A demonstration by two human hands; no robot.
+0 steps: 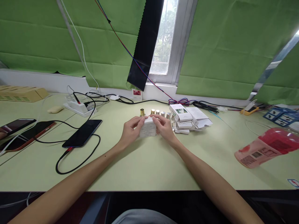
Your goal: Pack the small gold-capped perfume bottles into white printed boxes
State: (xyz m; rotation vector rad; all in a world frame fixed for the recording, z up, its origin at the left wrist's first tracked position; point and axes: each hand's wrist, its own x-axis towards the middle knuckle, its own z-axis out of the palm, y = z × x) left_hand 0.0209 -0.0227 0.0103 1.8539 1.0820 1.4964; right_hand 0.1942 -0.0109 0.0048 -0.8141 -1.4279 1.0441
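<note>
Between both hands, over the middle of the table, is a small white box (147, 128) with fine print on the side facing me. My left hand (132, 129) grips its left edge, thumb near the top. My right hand (164, 127) pinches its upper right corner. Just behind the hands stand several small bottles with metallic caps; a gold cap (142, 112) and a silver cap (158, 112) show, while their lower parts are mostly hidden. To the right of the bottles lies a stack of flattened white boxes (181, 113), the top one bearing a green and white picture.
A phone (83, 133) with a black cable lies left. Farther left, another person's fingers (2, 133) touch a phone. A power strip (79, 107) and cables run along the back. At right are a pink-red cup (266, 146), a yellow meter (249, 109) and blue boxes (281, 116).
</note>
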